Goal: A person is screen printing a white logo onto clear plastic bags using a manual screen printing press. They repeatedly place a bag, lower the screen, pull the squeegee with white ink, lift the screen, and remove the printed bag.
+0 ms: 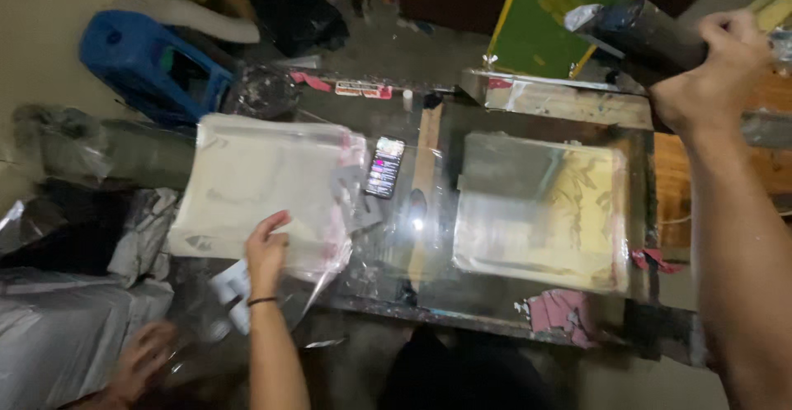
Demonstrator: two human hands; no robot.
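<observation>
**Inspector:** While looking down over the glass-topped table (429,294), noted: left hand (266,249) laid palm-down, fingers loosely spread, on the near edge of a stack of clear plastic sleeves (264,183). Not clenched; pressing rather than gripping.

**Clerk:** And the right?

**Inspector:** Right hand (716,68) raised at upper right, fist wrapped tightly round a dark, ink-smeared bar (639,30), possibly a squeegee handle; too blurred to confirm. Bar tilted, held above the far edge of the table.

**Clerk:** Position of the sleeves?

**Inspector:** Lying flat on the left part of the glass, overhanging its left edge. Pale sheet visible inside. Just beside the stack's right corner, a phone (384,167) with lit screen, resting on the glass.

**Clerk:** Right half of the table?

**Inspector:** Yellowish sheet with faint leaf pattern (549,212), apparently beneath the glass, well apart from the sleeves. Pink scraps (561,311) at the near right corner.

**Clerk:** Surroundings?

**Inspector:** Green screen frame with yellow border (549,14) leaning beyond the table. Blue plastic stool (148,63) at upper left. Another person's hand (144,360) at lower left, among crumpled plastic (58,336).
</observation>
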